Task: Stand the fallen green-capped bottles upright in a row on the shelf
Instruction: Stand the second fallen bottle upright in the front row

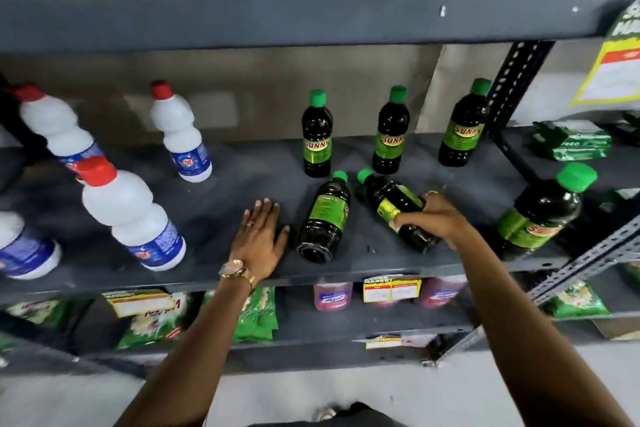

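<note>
Three dark green-capped bottles stand upright at the back of the grey shelf [221, 204]: one on the left [316, 140], one in the middle [390, 135], one on the right [462, 126]. A fourth [540, 215] stands near the front right edge. Two bottles lie on their sides in front, caps pointing to the back. My right hand [433, 217] grips the right fallen bottle [391, 199] around its middle. The left fallen bottle [325, 218] lies free. My left hand [259, 239] rests flat on the shelf just left of it, fingers spread.
White bottles with red caps [180, 135] stand on the left half of the shelf. A slotted metal upright [512, 80] bounds the shelf at the right, with green packets [571, 144] beyond. Another shelf sits close overhead, and packets fill the shelf below.
</note>
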Motion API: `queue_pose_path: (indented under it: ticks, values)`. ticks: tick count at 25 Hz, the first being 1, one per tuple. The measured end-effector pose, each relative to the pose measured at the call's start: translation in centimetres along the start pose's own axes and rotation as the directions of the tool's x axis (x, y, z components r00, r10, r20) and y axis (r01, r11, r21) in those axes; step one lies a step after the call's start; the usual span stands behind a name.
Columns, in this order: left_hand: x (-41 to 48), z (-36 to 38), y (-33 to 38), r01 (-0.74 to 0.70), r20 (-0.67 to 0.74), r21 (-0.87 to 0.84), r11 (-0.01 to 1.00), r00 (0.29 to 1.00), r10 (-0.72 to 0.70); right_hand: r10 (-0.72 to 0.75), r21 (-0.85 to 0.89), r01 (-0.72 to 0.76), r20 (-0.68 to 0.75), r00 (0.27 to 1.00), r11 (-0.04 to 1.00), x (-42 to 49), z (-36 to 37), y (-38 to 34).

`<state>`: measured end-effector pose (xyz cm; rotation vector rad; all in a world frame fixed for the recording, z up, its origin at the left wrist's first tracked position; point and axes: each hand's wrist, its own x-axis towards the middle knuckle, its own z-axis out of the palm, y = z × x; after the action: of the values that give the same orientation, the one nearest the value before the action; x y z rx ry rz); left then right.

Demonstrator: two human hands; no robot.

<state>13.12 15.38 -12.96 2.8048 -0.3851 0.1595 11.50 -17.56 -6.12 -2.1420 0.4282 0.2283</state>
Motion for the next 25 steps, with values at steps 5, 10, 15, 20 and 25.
queue_pose_path:
  ticks: [5, 10, 15, 20, 25]
  values:
    - [0.6, 0.3, -0.6, 0.04, 0.068, 0.123, 0.992, 0.997, -0.049, -0.212, 0.236, 0.365, -0.494, 0.843, 0.901, -0.6, 3.7, 1.3]
    - [0.6, 0.3, -0.8, 0.028, 0.07, 0.102, 0.994, 0.997, -0.035, -0.113, 0.339, 0.408, -0.636, 0.763, 0.848, -0.1, 5.7, 0.4]
    - [0.8, 0.3, -1.0, 0.027, 0.073, 0.081, 0.996, 0.997, -0.033, -0.18, 0.274, 0.384, -0.558, 0.81, 0.882, -0.5, 5.9, 2.0]
    - [0.8, 0.4, -1.0, 0.021, 0.041, 0.042, 0.999, 0.999, -0.023, -0.111, 0.221, 0.327, -0.651, 0.751, 0.919, 0.5, 6.1, 1.4]
    - [0.7, 0.5, -1.0, 0.014, 0.005, 0.017, 1.0, 1.0, -0.014, -0.146, 0.188, 0.311, -0.591, 0.793, 0.931, 0.7, 6.2, 1.6]
